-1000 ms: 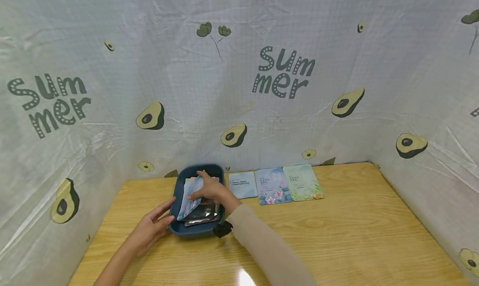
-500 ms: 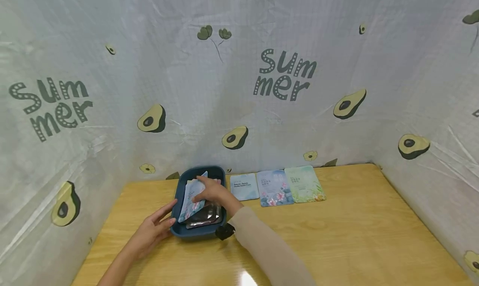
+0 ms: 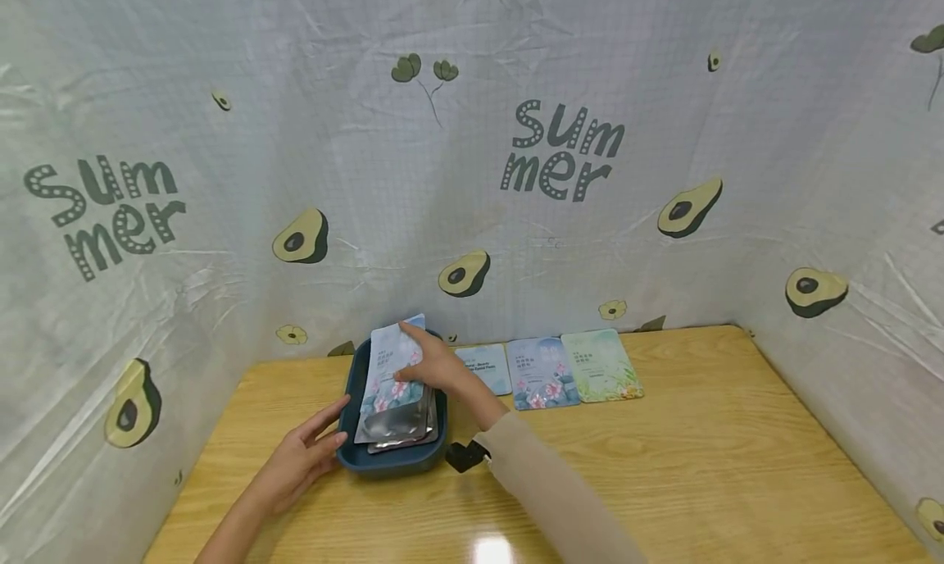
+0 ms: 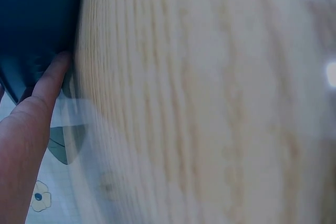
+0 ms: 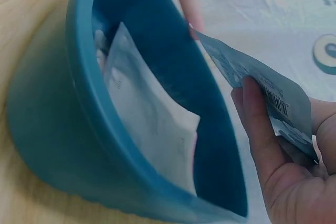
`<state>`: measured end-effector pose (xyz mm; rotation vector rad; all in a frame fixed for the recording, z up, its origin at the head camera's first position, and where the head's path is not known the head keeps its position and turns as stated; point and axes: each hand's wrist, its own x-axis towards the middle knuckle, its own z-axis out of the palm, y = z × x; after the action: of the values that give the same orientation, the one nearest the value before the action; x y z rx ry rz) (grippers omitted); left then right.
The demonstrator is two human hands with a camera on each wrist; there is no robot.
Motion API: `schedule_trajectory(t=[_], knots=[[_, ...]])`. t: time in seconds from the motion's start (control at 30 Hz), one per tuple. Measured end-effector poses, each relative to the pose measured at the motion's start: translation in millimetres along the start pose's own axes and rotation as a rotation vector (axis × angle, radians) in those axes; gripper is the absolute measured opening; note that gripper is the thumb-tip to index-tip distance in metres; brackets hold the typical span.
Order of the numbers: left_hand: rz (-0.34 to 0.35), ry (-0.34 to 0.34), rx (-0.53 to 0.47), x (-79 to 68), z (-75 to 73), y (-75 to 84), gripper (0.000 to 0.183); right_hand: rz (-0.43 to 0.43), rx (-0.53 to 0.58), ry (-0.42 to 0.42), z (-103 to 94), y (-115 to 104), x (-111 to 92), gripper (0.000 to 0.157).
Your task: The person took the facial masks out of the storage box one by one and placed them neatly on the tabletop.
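Partly hidden behind right hand (image 3: 437, 366): pale-blue packet (image 3: 492, 366). Illegibly small: print (image 3: 386, 357) on held packet (image 3: 394, 388). Cut off, left wrist view: basket (image 4: 37, 14).

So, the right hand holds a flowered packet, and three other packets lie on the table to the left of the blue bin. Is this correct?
Not quite: the three other packets lie to the right of the blue bin, as the head view shows. The rest is correct.

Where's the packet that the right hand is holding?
In the head view, left of centre: the held packet is pinched by the right hand, over the blue bin and left of the three packets on the table.
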<state>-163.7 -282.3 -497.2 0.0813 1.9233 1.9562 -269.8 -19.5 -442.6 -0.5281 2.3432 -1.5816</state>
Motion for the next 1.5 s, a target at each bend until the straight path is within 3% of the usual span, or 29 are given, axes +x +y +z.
schedule_trajectory(t=[0.33, 0.6, 0.9, 1.13, 1.5], knots=[[0.007, 0.019, 0.021, 0.1, 1.6, 0.2, 0.071, -0.058, 0.042, 0.019, -31.1, 8.4, -23.6, 0.088], [0.022, -0.005, 0.019, 1.4, 0.9, -0.8, 0.072, -0.091, 0.086, 0.036, -53.7, 19.7, -48.3, 0.087], [0.022, -0.005, 0.014, 2.3, 2.5, -0.4, 0.072, -0.07, 0.19, 0.123, -77.9, 38.0, -75.5, 0.083], [0.021, 0.001, 0.008, -0.8, 2.3, 0.7, 0.072, -0.031, 0.116, 0.182, -91.7, 52.8, -90.9, 0.081], [0.023, 0.0, 0.011, -0.5, 1.7, 0.1, 0.073, -0.038, 0.077, 0.156, -128.2, 67.9, -106.5, 0.082]])
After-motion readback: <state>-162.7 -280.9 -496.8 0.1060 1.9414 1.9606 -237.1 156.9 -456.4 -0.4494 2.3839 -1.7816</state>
